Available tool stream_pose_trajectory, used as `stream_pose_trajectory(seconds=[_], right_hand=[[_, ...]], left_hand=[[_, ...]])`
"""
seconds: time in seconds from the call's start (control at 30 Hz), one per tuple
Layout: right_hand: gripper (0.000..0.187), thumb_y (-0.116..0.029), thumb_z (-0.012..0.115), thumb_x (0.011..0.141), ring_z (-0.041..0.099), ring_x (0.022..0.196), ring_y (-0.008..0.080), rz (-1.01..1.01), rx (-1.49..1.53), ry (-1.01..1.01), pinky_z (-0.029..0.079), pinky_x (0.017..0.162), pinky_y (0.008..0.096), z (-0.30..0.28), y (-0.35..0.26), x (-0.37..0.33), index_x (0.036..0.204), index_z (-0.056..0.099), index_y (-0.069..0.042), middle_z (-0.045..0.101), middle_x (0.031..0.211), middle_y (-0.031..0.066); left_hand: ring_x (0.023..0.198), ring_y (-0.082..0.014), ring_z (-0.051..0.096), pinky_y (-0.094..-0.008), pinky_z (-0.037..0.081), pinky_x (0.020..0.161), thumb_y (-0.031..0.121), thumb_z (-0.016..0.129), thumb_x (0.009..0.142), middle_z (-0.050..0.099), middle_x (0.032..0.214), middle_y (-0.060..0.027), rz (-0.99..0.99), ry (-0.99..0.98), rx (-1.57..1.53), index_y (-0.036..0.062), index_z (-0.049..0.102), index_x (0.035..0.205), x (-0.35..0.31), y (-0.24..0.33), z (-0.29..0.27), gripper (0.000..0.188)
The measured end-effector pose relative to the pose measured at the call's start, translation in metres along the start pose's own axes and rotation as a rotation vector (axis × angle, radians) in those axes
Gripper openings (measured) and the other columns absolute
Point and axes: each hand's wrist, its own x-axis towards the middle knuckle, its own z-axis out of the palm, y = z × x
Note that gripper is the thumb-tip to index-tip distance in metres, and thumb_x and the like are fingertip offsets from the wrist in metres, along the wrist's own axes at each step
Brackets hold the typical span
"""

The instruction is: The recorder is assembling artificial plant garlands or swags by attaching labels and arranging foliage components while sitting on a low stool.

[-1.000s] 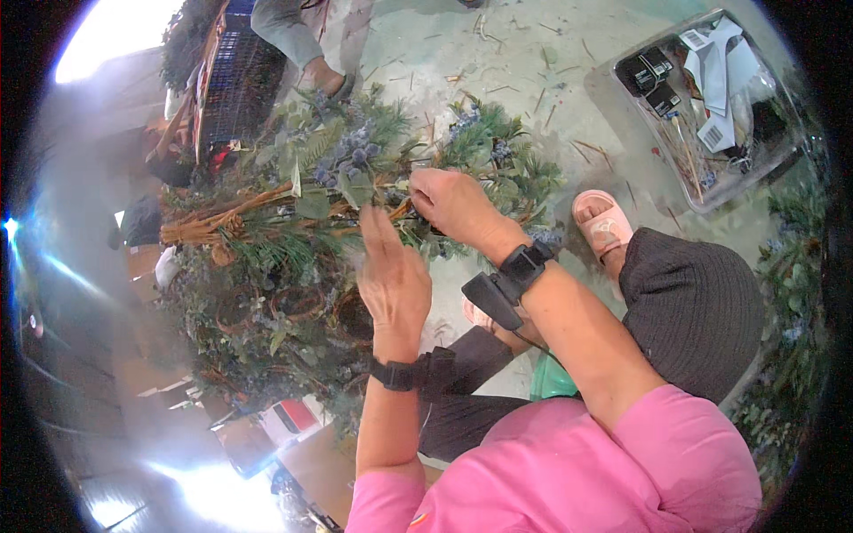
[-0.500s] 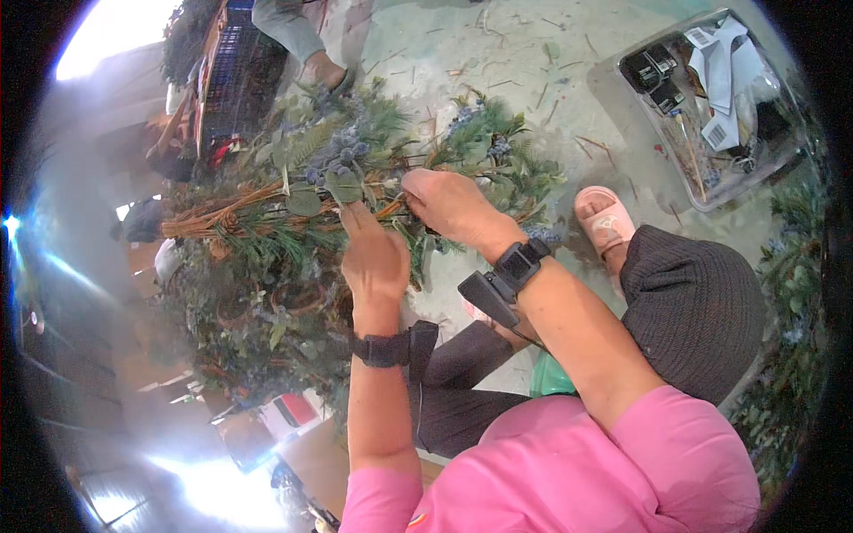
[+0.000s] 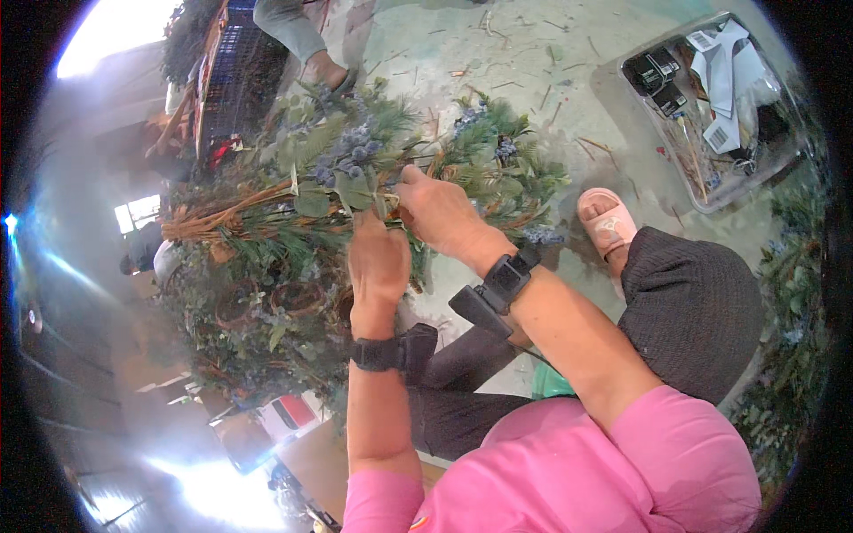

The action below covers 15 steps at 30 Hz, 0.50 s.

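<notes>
A long arrangement of brown twigs (image 3: 209, 222), pine sprigs and green leaves lies across in front of me. Blue berries (image 3: 353, 149) cluster near its middle, above broad rounded leaves (image 3: 354, 190). My left hand (image 3: 379, 265) is closed, its fingertips pinching at the stems just below those leaves. Close beside it, my right hand (image 3: 444, 216) is curled with thumb and fingers together against the stems. Whatever fine piece sits in its fingertips is hidden. More greenery with blue berries (image 3: 506, 147) spreads out beyond my right hand.
A clear plastic bin (image 3: 702, 200) at the upper right holds papers, black boxes and scraps. Loose twigs litter the floor (image 3: 498, 53). Stacked greenery (image 3: 275, 329) stands at left, more garland (image 3: 782, 338) at far right. Another person's foot (image 3: 327, 73) is at the top.
Both hands have come closer together at the stems, the right shifting slightly left. The berries and rounded leaves have tilted and moved a little right.
</notes>
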Motion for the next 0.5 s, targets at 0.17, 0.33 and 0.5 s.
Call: stream_pose_trajectory(seconds=[0.17,0.33,0.5], right_hand=[[0.011,-0.003,0.057,0.068,0.057,0.076,0.034,-0.028,0.052,0.071,0.048,0.063,0.0429,0.004,-0.008,0.001,0.079,0.058,-0.001,0.05,0.085,0.0142],[0.012,-0.003,0.057,0.068,0.057,0.077,0.0332,-0.043,0.044,0.083,0.048,0.063,0.0421,0.006,-0.009,0.002,0.08,0.058,-0.002,0.05,0.084,0.0137],[0.01,-0.004,0.057,0.068,0.057,0.076,0.0336,-0.066,0.064,0.085,0.047,0.062,0.042,0.011,-0.01,0.002,0.079,0.057,-0.002,0.05,0.083,0.0132]], left_hand=[[0.092,-0.0433,0.051,-0.047,0.043,0.077,0.005,0.044,0.073,0.05,0.102,-0.0275,0.174,0.052,0.006,-0.0056,0.044,0.107,0.0,-0.015,0.006,0.035],[0.095,-0.0428,0.049,-0.0475,0.042,0.077,0.003,0.042,0.074,0.048,0.106,-0.0252,0.114,0.066,0.032,-0.0019,0.044,0.108,0.0,-0.017,0.015,0.035],[0.095,-0.0442,0.048,-0.0484,0.04,0.078,0.004,0.042,0.074,0.049,0.105,-0.0262,0.064,0.06,-0.123,-0.0028,0.045,0.108,-0.001,-0.015,0.008,0.034]])
